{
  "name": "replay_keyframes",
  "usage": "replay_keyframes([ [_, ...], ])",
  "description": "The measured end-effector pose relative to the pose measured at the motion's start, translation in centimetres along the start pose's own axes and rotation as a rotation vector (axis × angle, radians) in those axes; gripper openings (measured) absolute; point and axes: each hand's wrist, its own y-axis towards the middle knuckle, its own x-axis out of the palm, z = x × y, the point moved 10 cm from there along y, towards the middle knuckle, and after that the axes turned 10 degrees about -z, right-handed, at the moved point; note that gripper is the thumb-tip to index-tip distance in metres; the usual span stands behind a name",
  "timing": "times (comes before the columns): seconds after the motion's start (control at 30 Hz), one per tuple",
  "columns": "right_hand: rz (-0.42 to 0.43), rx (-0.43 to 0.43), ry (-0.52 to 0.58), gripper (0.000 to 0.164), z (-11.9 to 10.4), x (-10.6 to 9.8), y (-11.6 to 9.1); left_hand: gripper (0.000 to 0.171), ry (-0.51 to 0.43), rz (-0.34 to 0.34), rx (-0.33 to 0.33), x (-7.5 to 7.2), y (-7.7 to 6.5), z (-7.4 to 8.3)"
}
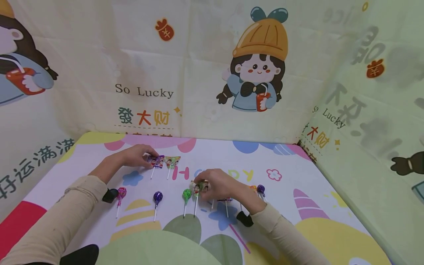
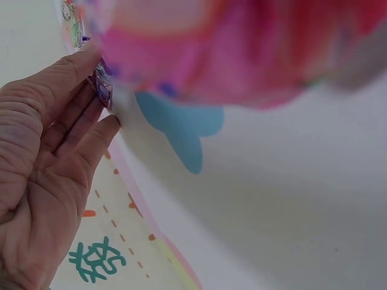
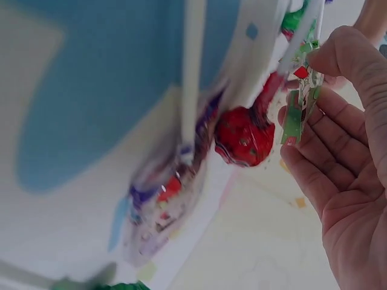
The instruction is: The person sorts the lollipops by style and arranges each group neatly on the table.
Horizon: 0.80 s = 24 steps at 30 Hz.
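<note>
My left hand (image 1: 137, 156) is at the back left of the table, its fingertips pinching the edge of a flat purple-wrapped lollipop (image 1: 157, 161). Beside that lies a green-and-yellow wrapped lollipop (image 1: 172, 162), stick toward me. Near the middle, my right hand (image 1: 216, 184) pinches a lollipop in a clear and green wrapper (image 3: 294, 121) between thumb and fingers. A round green lollipop (image 1: 187, 194) lies just left of it. Under the right hand, a round red lollipop (image 3: 245, 136) and a purple-edged flat one (image 3: 166, 199) show in the right wrist view; the hand partly hides them in the head view.
A pink lollipop (image 1: 122, 193) and a dark purple one (image 1: 158, 197) lie at the front left. Another purple one (image 1: 261, 189) lies beside an orange wrapper (image 1: 253, 188), right of my right wrist. Printed cloth walls (image 1: 205, 121) stand around the patterned table.
</note>
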Motion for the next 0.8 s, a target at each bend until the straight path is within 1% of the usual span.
replay_keyframes([
  [0.1, 0.02, 0.0, 0.0, 0.037, 0.2, -0.7, 0.0, 0.045, 0.001, -0.002, 0.0, 0.0, 0.0, 0.0],
  [0.2, 0.029, 0.018, 0.02, 0.039, 0.6, -1.4, 0.3, 0.045, 0.006, -0.003, 0.006, -0.1, -0.2, 0.2],
  [0.3, 0.024, 0.05, 0.06, 0.04, 1.3, -1.8, 0.9, 0.045, 0.011, -0.001, 0.006, -0.3, -0.2, 0.2],
  [0.4, 0.03, 0.06, 0.08, 0.041, 1.7, -2.3, 1.6, 0.045, 0.012, -0.001, -0.005, -0.2, -0.2, 0.1],
  [0.63, 0.04, 0.029, 0.083, 0.04, 2.1, -3.0, 3.4, 0.045, 0.017, -0.005, 0.005, -0.2, -0.3, 0.4],
  [0.8, 0.036, 0.03, 0.101, 0.039, 2.6, -3.4, 4.6, 0.045, 0.011, -0.01, 0.001, -0.2, -0.3, 0.4],
])
